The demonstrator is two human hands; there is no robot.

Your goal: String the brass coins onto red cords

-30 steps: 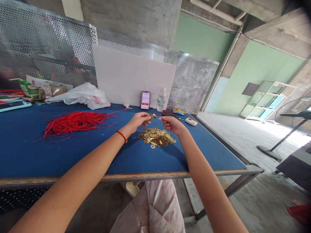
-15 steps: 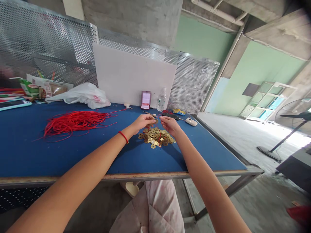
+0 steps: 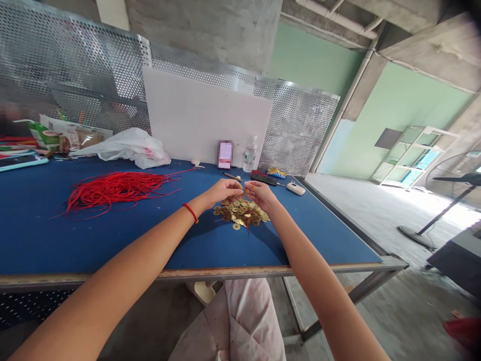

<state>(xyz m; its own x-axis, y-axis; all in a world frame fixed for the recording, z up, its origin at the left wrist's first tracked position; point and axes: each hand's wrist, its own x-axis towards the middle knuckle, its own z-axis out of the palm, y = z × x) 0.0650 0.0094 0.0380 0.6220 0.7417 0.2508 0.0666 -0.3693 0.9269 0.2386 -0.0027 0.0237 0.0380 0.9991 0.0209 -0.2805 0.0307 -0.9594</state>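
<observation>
Your right grip (image 3: 261, 195) is pinched on a thin red cord (image 3: 248, 225); your left grip (image 3: 223, 190) is closed, its hold too small to tell, above heaped round brass coins (image 3: 240, 213) mid blue worktop (image 3: 150, 240).

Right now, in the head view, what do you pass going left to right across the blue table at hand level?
Teal-cased phone → bundle of red cord → left hand → right hand → white computer mouse
</observation>
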